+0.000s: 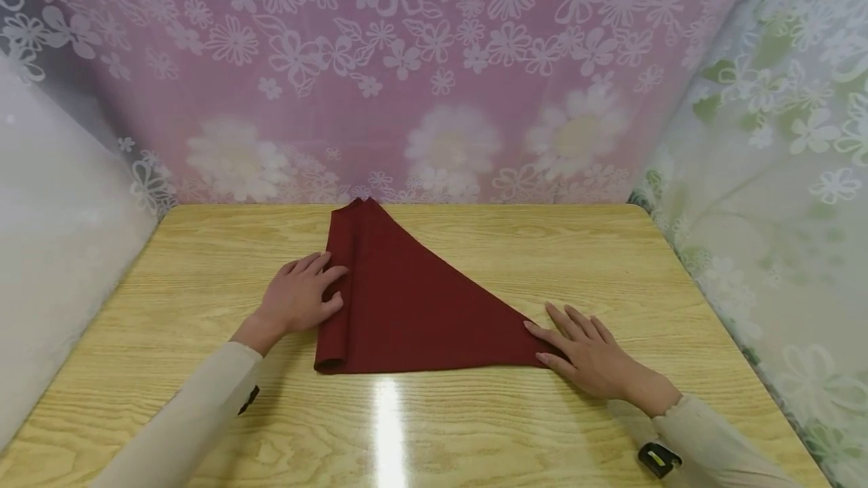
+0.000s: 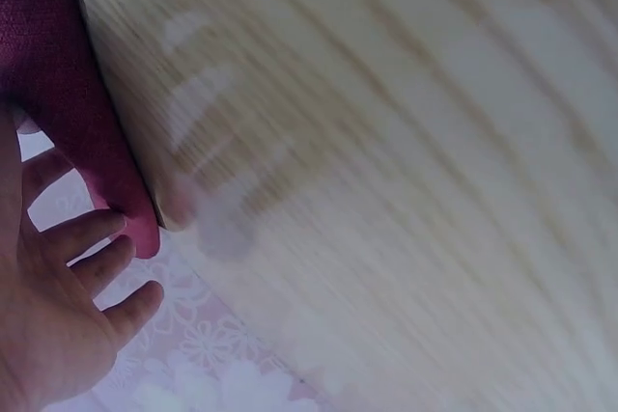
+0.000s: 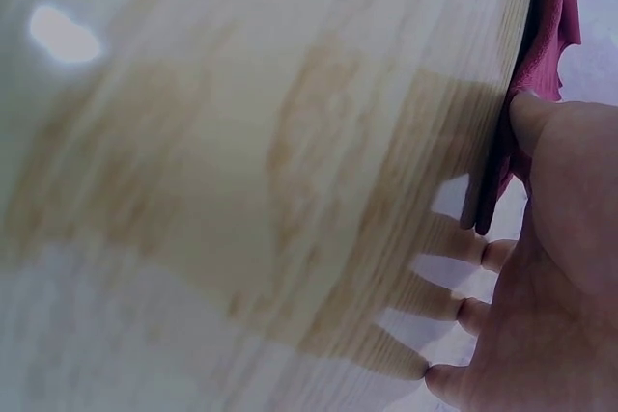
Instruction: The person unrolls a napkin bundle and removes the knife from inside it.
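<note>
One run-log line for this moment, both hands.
red cloth: on table, one side folded over | left hand: touching folded side | right hand: touching pointed corner

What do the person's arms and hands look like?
The left sleeve and right sleeve are long, plain, cream. Left hand and right hand are ungloved. A black object with a yellowish mark shows by the right sleeve, a black shape by the left.

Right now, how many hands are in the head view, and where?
2. The left hand touches the folded left side of the dark red cloth; the right hand touches its tapered right end.
</note>
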`<state>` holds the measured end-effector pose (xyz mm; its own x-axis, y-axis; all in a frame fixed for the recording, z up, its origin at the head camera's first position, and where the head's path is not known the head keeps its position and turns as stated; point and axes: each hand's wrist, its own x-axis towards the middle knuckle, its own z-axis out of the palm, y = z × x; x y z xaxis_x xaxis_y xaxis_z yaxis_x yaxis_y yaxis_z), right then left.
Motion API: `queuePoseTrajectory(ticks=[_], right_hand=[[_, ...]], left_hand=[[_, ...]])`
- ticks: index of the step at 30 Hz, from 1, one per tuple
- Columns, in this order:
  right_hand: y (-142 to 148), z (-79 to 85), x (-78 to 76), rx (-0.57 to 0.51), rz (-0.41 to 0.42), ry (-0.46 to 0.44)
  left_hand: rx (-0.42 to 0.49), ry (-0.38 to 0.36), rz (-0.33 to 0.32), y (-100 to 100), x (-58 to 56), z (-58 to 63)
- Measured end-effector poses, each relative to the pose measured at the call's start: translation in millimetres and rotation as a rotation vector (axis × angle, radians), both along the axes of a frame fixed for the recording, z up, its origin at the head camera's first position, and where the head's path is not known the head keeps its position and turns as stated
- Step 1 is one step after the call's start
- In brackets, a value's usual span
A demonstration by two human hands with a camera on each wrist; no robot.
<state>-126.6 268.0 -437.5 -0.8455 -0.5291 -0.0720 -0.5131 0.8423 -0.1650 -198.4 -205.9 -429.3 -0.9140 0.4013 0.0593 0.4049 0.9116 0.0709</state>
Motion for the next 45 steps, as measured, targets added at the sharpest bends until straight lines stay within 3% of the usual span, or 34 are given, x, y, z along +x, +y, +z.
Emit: queuePoseTrajectory(ticks=[20,31,38,45], right_hand=[[7,-12.5,-2.8,-0.072,0.020,0.034],[4,-6.3,-1.1,-0.073,0.016,0.033],[6,-11.2,-2.6,-0.091,0.035,0.078],[3,-11.0,-2.8,-0.070,0.014,0.049]], left_hand=[[0.022,-0.012,0.006,-18,6.8,2.0],[0.041,-0.016,0.017,-23,7.6,0.3],[0.047,0.016,-0.003,-18,7.5,3.0],[0.014,0.062,-0.060,1,6.8,11.6]])
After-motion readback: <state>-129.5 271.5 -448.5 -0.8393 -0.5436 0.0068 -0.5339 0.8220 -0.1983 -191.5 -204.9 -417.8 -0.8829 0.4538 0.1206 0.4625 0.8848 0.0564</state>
